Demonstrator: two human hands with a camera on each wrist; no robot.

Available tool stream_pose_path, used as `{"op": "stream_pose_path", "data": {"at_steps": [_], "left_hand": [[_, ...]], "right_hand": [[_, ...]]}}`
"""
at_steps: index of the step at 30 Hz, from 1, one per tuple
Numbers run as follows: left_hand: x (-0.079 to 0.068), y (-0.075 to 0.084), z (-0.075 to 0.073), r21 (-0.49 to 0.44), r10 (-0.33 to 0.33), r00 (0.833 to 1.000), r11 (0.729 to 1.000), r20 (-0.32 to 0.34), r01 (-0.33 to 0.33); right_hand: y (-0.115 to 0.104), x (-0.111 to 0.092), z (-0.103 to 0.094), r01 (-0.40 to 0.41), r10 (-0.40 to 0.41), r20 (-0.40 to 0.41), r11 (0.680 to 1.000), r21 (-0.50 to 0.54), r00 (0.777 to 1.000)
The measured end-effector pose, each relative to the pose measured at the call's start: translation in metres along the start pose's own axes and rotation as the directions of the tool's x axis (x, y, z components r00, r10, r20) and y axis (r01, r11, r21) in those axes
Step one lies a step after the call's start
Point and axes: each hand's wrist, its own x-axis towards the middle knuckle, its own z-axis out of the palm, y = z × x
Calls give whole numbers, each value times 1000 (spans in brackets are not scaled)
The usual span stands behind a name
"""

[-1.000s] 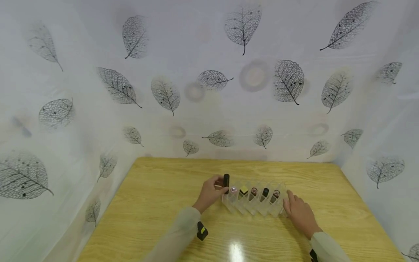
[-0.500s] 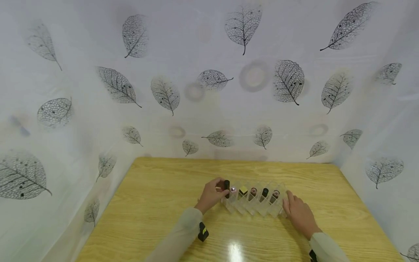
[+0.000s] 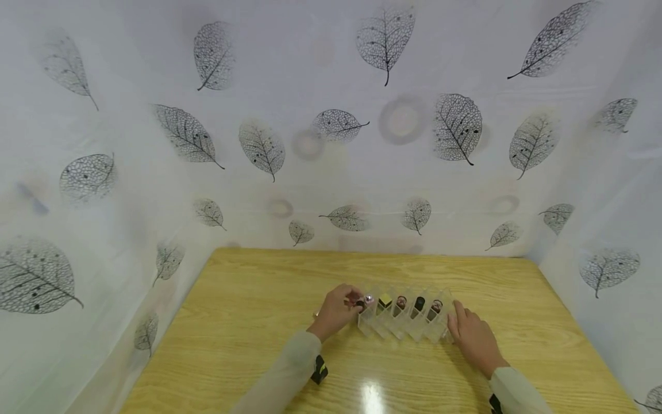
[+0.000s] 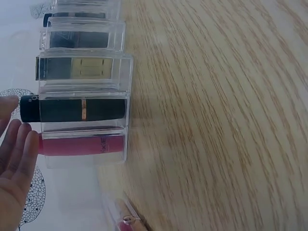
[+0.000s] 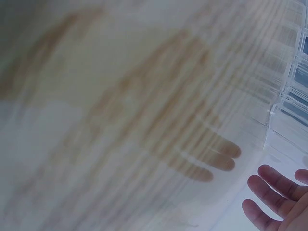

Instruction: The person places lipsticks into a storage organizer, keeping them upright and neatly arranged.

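A clear plastic lipstick organizer (image 3: 400,330) stands on the wooden table with several lipsticks upright in its slots. At its left end my left hand (image 3: 333,310) has thumb and fingertips right at the top of a black lipstick (image 4: 72,109) with a gold band. That lipstick sits down in its slot, its base at the slot's bottom in the left wrist view. Beside it stands a pink tube (image 4: 82,146), its top partly behind my fingers. My right hand (image 3: 476,339) rests its extended fingers against the organizer's right end.
A clear tube with a pink and gold-coloured content (image 4: 127,219) lies on the table left of the organizer. Leaf-printed white curtain (image 3: 331,172) encloses the back and sides of the table (image 3: 258,356).
My left hand has lowered the black lipstick into the left end slot; its body, tall above the organizer before, now shows only a little. The right hand has stayed in place.
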Motion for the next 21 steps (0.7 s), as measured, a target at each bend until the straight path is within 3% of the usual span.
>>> {"op": "stream_pose_path", "data": {"at_steps": [9,14,21], "left_hand": [[-2,-2,-8,18,49,998,999,-37,-48],[-4,-5,-22,51,91,994,995,-67,-87],[-7,-18,-46,170,84,990,983,-114,-64]], "right_hand": [[0,0,0,-11,11,20,1000,0,1000],[0,0,0,-12,12,23,1000,3,1000],[1,0,1,-21,20,33,1000,7,999]]}}
